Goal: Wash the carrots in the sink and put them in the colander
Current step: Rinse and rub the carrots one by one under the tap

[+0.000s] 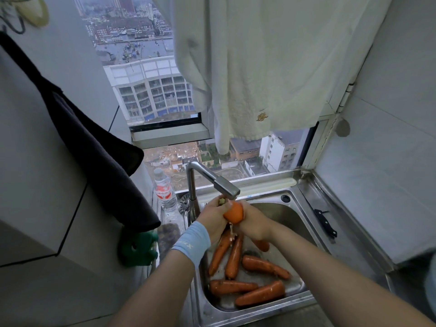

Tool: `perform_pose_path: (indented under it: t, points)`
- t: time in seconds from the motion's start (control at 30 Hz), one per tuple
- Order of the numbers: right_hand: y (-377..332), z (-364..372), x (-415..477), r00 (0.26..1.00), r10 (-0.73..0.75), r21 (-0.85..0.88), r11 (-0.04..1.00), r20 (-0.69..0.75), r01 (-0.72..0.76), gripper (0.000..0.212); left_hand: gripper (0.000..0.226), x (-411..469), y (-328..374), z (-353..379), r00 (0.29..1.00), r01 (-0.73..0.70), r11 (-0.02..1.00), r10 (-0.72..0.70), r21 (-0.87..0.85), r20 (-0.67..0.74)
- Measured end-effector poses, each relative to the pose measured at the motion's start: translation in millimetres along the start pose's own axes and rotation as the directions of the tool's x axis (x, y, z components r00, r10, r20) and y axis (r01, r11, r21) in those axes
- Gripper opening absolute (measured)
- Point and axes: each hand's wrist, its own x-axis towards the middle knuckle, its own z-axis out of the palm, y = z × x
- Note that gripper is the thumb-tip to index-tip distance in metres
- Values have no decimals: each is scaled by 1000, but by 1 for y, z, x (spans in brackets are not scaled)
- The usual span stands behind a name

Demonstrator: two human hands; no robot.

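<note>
Right now we have 1 carrot (233, 212) gripped in both hands under the faucet (225, 186), and we judge this to be the washing step, early in the batch. Our left hand (212, 220), the one with the pale blue wristband (192, 243), is wrapped around the stem end, where a bit of green top shows. Our right hand (253, 224) is closed around the lower part of the same carrot. Water runs off it and drips into the sink (292, 210).

Below our hands lie the other carrots: we count at least 6 on the sink floor, 2 of them side by side under our left wrist (226, 253), 1 partly hidden by our right hand (262, 245), 1 to the right of the middle (265, 266), and 2 nearest us (247, 291). Several look dirty, with dark specks on them.

We cannot see a colander anywhere in this view, so the next move likely calls for finding it off frame once this carrot is rubbed clean. After that, 1 hand would need to reach down for another carrot.

A black-handled knife (325, 223) lies on the steel drainboard to the right, and a water bottle (164, 193) stands left of the faucet.
</note>
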Motion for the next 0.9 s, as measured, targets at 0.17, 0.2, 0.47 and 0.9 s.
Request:
perform_pose_path:
  t: [0.17,0.2,0.47,0.9]
  points:
    - [-3,17,-6,976,-82,-77,995,-201,67,48,22,5,7,10,977,-2,997,18,74,-212]
    - [-3,22,-8,953,-136,-149,984,-270,98,45,19,7,8,10,960,7,996,19,91,-278]
    - [-3,10,-7,990,-141,-186,973,12,141,59,35,0,3,-16,989,-63,938,105,342,-108]
    - [3,2,3,970,-235,-491,854,-68,172,50,24,9,-11,-11,961,-82,922,174,378,-216]
